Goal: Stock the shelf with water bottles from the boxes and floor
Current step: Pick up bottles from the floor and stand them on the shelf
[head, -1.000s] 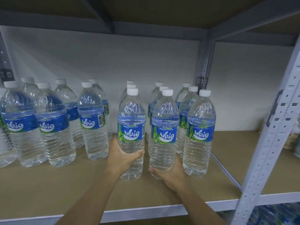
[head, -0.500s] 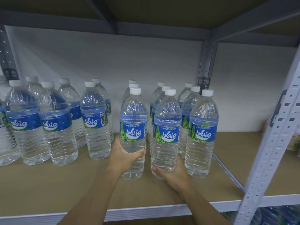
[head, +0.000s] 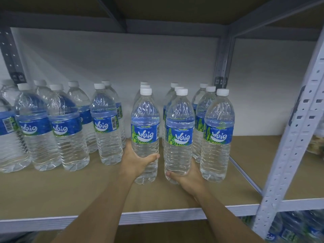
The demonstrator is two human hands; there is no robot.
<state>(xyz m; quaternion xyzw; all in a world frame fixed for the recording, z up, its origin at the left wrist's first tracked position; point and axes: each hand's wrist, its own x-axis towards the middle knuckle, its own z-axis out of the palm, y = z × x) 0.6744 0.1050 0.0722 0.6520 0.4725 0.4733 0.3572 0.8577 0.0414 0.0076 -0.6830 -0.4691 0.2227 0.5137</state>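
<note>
Both hands are loaded: left hand (head: 138, 160) curls round the left bottle (head: 145, 123), right hand (head: 188, 176) cups the right bottle (head: 179, 127) low down, each upright on the shelf (head: 70, 193), fronting rows running straight away.

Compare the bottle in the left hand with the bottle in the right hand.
Grip: the left hand holds the left bottle around its ribbed middle, just under the label. The right hand holds the right bottle near its base.
Label: the left bottle's label shows a barcode at its right edge, and the right bottle's shows none.
Shared: both are upright, clear and white-capped, with blue Waig labels facing forward.
</note>
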